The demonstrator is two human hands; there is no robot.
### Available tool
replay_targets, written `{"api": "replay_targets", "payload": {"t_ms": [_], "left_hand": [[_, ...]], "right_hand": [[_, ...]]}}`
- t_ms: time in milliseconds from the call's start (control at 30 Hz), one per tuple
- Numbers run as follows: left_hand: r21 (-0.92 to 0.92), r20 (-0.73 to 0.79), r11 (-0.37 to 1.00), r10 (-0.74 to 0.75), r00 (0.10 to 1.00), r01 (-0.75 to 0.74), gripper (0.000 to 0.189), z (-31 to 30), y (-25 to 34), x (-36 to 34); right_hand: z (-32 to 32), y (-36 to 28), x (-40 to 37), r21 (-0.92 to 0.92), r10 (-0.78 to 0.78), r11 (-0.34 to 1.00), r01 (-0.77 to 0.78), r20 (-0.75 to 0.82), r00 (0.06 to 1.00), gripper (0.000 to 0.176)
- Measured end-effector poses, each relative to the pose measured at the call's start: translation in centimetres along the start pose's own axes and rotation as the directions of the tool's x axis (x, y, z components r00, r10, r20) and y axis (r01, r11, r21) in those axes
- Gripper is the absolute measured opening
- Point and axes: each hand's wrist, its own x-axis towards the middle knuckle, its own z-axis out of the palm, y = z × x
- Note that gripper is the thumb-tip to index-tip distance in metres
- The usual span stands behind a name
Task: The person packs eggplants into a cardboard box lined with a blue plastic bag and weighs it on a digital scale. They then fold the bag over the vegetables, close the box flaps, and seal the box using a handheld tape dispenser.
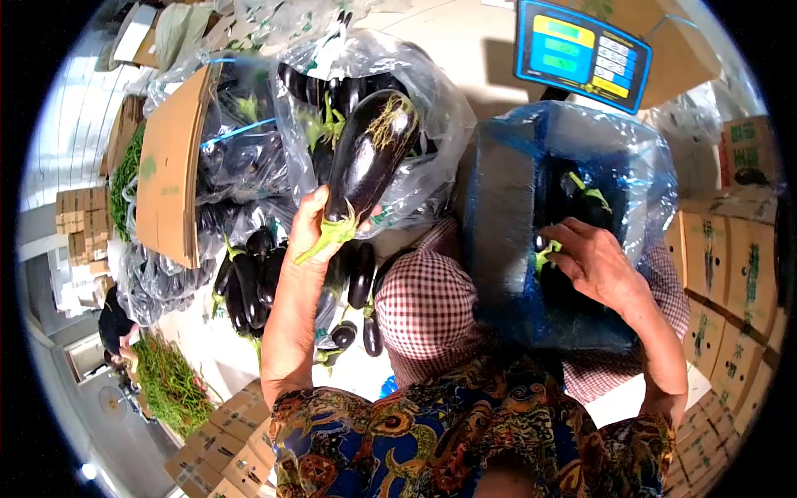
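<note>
My left hand (318, 217) grips a large dark purple eggplant (371, 149) by its green stem end and holds it up in front of a clear plastic bag (432, 108) full of eggplants. My right hand (591, 259) reaches into a blue box lined with clear plastic (506, 207) and rests on an eggplant (573, 195) lying inside, fingers at its green stem. The box sits on my lap, over a checked cloth (427, 303).
Loose eggplants (249, 282) lie on the floor at left beside a cardboard sheet (170, 166). A blue digital scale (581, 51) stands behind the box. Stacked cartons (730, 274) line the right side. Green beans (170, 383) and another person (116, 325) are at lower left.
</note>
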Motion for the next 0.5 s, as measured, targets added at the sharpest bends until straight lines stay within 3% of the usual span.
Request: {"api": "replay_targets", "payload": {"t_ms": [100,233,300,333,367,433,500], "left_hand": [[0.368,-0.044,0.916,0.186,0.982,-0.157,0.067,4.4,-0.3,0.5],[0.641,-0.078,0.731,0.365,0.928,-0.234,0.072,8.9,-0.1,-0.1],[0.824,-0.002,0.503,0.464,0.886,-0.262,0.072,9.7,0.0,-0.2],[0.928,0.093,0.267,0.514,0.853,-0.262,0.073,10.1,0.0,-0.1],[0.956,0.157,0.125,0.543,0.825,-0.264,0.074,10.7,-0.1,-0.2],[0.955,0.295,-0.16,0.568,0.768,-0.249,0.077,12.1,-0.5,-0.5],[0.927,0.369,-0.272,0.536,0.76,-0.259,0.079,13.1,-0.8,-0.9]], "right_hand": [[0.2,-0.5,-0.5,0.131,-0.021,0.991,0.023,-0.019,1.0,0.027],[0.4,-0.7,-0.4,0.259,-0.068,0.963,0.076,-0.039,0.997,0.028],[0.2,-0.9,0.2,0.335,-0.083,0.937,0.097,-0.055,0.995,0.038],[0.0,-1.4,0.7,0.4,-0.077,0.911,0.097,-0.064,0.995,0.043],[-0.1,-2.0,1.2,0.465,-0.07,0.88,0.095,-0.072,0.995,0.048],[0.1,-3.4,2.6,0.7,0.033,0.711,0.065,-0.125,0.992,0.057],[0.3,-4.5,4.5,0.846,0.055,0.515,0.138,-0.194,0.98,0.065]]}}
